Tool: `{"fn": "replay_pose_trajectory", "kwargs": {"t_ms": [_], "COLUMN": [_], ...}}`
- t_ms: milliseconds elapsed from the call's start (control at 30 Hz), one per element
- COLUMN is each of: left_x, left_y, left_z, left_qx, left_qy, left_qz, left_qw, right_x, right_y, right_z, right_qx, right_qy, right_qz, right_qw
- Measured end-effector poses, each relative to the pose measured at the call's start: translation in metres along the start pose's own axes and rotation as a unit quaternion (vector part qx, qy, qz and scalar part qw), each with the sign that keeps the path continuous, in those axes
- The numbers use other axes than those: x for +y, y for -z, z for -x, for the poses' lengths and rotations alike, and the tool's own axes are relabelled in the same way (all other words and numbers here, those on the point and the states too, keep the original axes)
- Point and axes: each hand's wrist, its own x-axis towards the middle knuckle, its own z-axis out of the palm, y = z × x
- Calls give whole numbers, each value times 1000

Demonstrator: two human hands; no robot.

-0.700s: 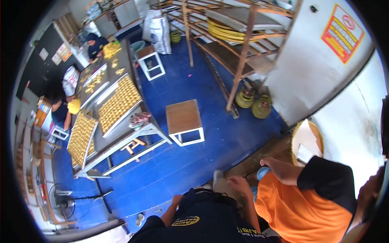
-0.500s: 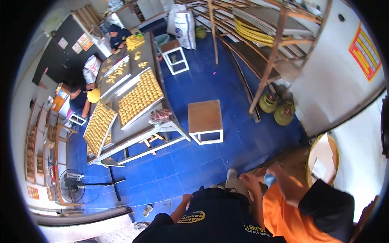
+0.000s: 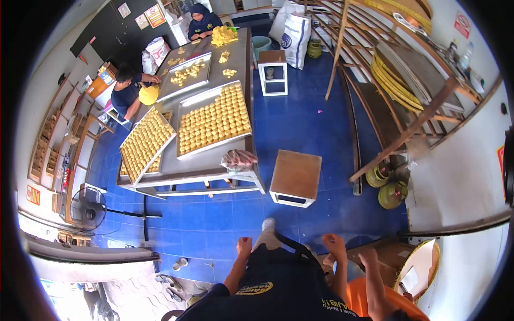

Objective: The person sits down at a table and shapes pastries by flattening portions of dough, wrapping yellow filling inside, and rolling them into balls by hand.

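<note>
My left hand (image 3: 244, 246) hangs before my dark shirt (image 3: 278, 283), fingers curled in, with nothing seen in it. On the other side of my body, my right hand (image 3: 334, 245) is loosely curled and also shows nothing in its grip. Neither hand touches an object. A grey shoe (image 3: 269, 224) shows between them on the blue floor (image 3: 214, 219). Close to my right arm is a co-worker's hand (image 3: 368, 257), and the orange shirt (image 3: 357, 294) lies below it. The brown-topped stool (image 3: 297, 168) stands ahead of my hands.
Ahead left, a long table (image 3: 214, 174) bears trays of yellow pieces (image 3: 214, 120). Two people (image 3: 203, 24) (image 3: 126, 96) work there. A wooden rack (image 3: 407, 134) and gas cylinders (image 3: 392, 195) stand right. A fan (image 3: 88, 208) stands left; a round basket (image 3: 436, 267) is lower right.
The view has swung, so the table and stool sit further right in the picture. My hands have moved up slightly in view, and the co-worker in orange has shifted lower, partly out of frame.
</note>
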Motion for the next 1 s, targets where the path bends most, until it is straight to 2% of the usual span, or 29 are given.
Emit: {"fn": "replay_pose_trajectory", "kwargs": {"t_ms": [67, 133, 167, 233, 300, 367, 433, 500, 533, 600, 667, 700, 800, 900, 1000], "left_x": [28, 111, 161, 269, 367, 447, 489, 516, 527, 545, 561, 568, 588, 604, 614], "left_y": [27, 71, 96, 155, 204, 254, 281, 289, 288, 280, 269, 262, 241, 219, 193], "left_z": [-42, -68, -72, -68, -47, -10, 15, 38, 47, 61, 68, 71, 79, 88, 96], "left_qx": [-24, -82, -116, -139, -216, -264, -369, -468, -509, -573, -612, -630, -669, -691, -694], "left_qy": [-182, -77, -85, -158, -277, -461, -596, -615, -607, -572, -536, -517, -460, -423, -399], "left_qz": [-109, 133, 274, 369, 512, 470, 474, 485, 488, 495, 505, 507, 520, 527, 540], "left_qw": [977, 985, 951, 905, 784, 705, 532, 410, 366, 315, 290, 281, 265, 257, 261], "right_x": [-4, -17, -34, -72, -73, -77, -75, -62, -62, -60, -53, -43, -10, -3, -7], "right_y": [-16, -18, -20, -22, -32, -33, -40, -47, -50, -55, -57, -57, -59, -43, -5], "right_z": [-32, -54, -65, -67, -75, -72, -65, -54, -53, -44, -35, -34, -34, -54, -93], "right_qx": [-3, -23, -15, 2, 33, 69, 107, 107, 106, 123, 142, 156, 180, 157, 111], "right_qy": [8, -12, -10, -14, -8, -6, -14, -84, -113, -147, -179, -160, -182, -207, -260], "right_qz": [33, 121, 128, 138, 128, 98, 53, 30, 14, 1, -15, -24, -55, -103, -77], "right_qw": [999, 992, 992, 990, 991, 993, 993, 990, 988, 981, 973, 974, 965, 960, 956]}}
